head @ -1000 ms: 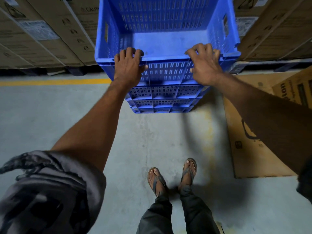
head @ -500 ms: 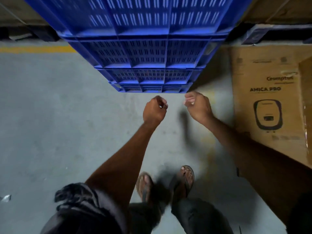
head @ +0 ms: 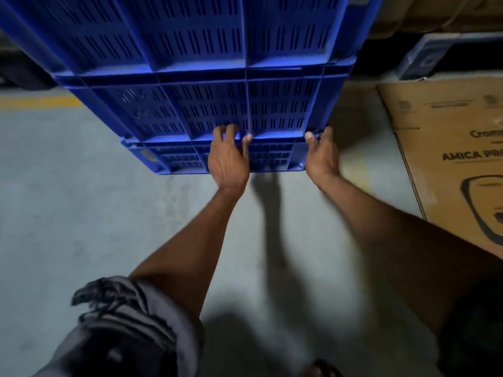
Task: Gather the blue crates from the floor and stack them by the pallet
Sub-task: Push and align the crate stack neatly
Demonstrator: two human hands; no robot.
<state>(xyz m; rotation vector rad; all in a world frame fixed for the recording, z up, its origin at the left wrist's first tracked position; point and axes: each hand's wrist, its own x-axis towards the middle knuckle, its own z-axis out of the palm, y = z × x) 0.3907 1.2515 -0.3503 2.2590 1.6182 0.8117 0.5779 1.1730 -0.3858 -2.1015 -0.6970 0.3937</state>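
Note:
Three blue slotted crates stand stacked on the grey floor in front of me: the top crate (head: 190, 36), the middle crate (head: 204, 110) and the bottom crate (head: 168, 159). My left hand (head: 228, 159) grips the near rim of the bottom crate, with its fingers hooked over the edge under the middle crate. My right hand (head: 322, 156) holds the same rim at the near right corner, thumb on top. The stack's upper part runs out of the frame.
A flattened cardboard box (head: 449, 159) with print lies on the floor to the right. Behind it are a dark pallet edge (head: 435, 55) and stacked cartons (head: 435, 12). A yellow floor line (head: 35, 101) runs at the left. Grey concrete floor (head: 81, 213) spreads to the left and towards me.
Both hands let go of the top crate's rim, dropped low and loosely closed, then reached forward and took hold of the bottom crate's rim. My view has moved closer and lower.

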